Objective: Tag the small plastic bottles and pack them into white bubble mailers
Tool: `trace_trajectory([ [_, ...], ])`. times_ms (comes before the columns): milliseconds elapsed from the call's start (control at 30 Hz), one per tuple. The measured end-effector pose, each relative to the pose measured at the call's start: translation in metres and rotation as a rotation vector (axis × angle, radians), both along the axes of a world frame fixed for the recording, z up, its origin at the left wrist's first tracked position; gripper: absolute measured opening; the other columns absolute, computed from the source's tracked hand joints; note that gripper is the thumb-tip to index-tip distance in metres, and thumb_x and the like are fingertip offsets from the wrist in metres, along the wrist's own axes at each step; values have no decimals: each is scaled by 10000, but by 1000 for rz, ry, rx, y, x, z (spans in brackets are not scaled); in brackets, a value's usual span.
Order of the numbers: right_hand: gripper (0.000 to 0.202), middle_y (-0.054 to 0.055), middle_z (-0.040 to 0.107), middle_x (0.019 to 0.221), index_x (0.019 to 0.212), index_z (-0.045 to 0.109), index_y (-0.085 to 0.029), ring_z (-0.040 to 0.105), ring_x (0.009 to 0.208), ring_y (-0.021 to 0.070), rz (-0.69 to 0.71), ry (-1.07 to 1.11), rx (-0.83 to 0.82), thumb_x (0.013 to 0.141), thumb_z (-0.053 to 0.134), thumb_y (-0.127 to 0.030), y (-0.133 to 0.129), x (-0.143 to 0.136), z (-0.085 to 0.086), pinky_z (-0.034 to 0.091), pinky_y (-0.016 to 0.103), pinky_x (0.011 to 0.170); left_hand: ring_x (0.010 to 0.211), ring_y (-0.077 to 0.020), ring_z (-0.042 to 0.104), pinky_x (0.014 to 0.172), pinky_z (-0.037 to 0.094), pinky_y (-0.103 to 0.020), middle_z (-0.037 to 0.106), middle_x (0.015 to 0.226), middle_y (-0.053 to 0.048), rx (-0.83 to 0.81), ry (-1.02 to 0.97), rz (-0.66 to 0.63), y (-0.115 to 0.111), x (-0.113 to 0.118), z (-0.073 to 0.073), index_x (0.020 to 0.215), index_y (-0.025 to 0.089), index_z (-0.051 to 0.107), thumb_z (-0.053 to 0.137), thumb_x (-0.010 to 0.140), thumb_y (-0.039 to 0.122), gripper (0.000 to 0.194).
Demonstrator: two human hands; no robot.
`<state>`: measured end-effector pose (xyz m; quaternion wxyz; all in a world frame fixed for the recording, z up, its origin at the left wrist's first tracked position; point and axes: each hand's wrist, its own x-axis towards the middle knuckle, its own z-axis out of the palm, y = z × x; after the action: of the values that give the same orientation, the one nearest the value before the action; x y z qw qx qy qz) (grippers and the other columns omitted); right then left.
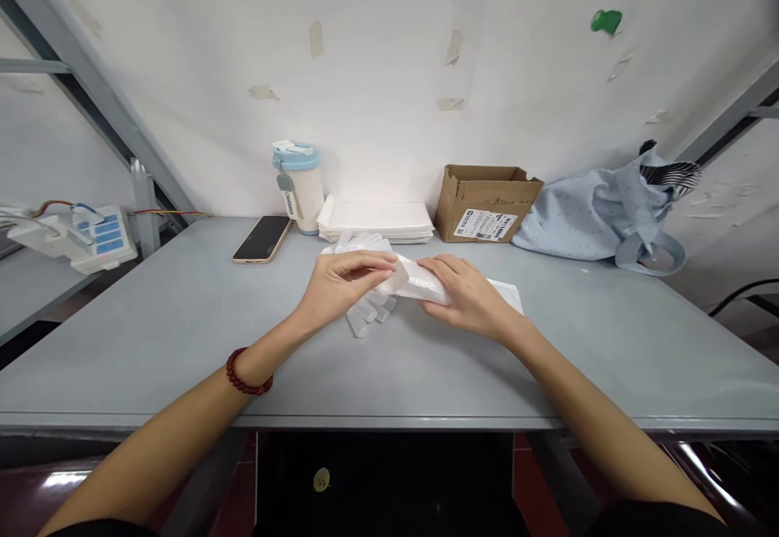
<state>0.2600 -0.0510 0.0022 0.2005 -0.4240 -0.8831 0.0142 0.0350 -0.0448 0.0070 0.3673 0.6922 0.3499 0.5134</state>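
My right hand (466, 289) is wrapped over a long white sleeve (419, 281), slightly glossy, whose tail end sticks out beyond my wrist side. At the sleeve's left end, my left hand (346, 277) has thumb and fingers pinched together on its edge. Whether anything lies inside the sleeve is hidden. Beneath and behind my left hand lies a loose pile of translucent, whitish tubes (359, 322), partly covered by the hand. Both hands are just above the grey table (389, 375).
Along the wall stand a blue-lidded cup (304, 192), a stack of flat white paper pieces (374, 221), an open cardboard box (487, 208) and a light-blue cloth bag (584, 212). A phone (263, 239) lies left of the cup. A power strip (101, 237) sits far left.
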Motion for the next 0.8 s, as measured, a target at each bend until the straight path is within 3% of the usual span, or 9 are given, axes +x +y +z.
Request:
trace_trajectory([
  [133,444,133,609,1186,1235,494,-190,563,1078,300,-48,38,17,814,572,-307,4,8,1,438,437,895,709,-185,680,688,555,-315,740,791,-61,-23,-7,198,13,-15,6,830,139,726,677,764,291,172],
  [267,424,113,616,1153,1218,500,-216,569,1035,296,-95,83,49,815,575,-323,8,14,2,438,434,881,779,-207,656,694,519,-318,731,890,-80,53,313,403,34,-31,1,891,138,708,654,744,318,239],
  [367,418,114,620,1131,1209,506,-208,570,1022,297,-114,93,71,816,575,-331,10,15,2,439,426,863,816,-223,641,730,498,-338,725,964,-84,59,577,394,43,-35,-7,936,157,698,621,755,353,277],
  [467,424,118,621,1115,1214,509,-199,571,1017,298,-118,84,73,815,573,-328,11,16,2,440,419,852,783,-226,633,718,488,-341,728,939,-84,37,662,357,46,-35,-14,891,168,690,593,766,379,264],
  [633,424,107,614,1124,1220,507,-224,567,1009,295,-117,86,55,813,568,-325,10,15,1,435,440,884,685,-200,603,653,457,-312,719,771,-54,77,618,336,46,-33,-16,743,185,685,558,786,382,239],
  [800,427,112,608,1143,1226,499,-211,563,1027,290,-118,68,37,817,560,-317,10,15,0,437,440,898,528,-143,570,554,454,-272,655,635,-14,-44,325,337,41,-32,-5,757,153,691,622,763,379,237],
])
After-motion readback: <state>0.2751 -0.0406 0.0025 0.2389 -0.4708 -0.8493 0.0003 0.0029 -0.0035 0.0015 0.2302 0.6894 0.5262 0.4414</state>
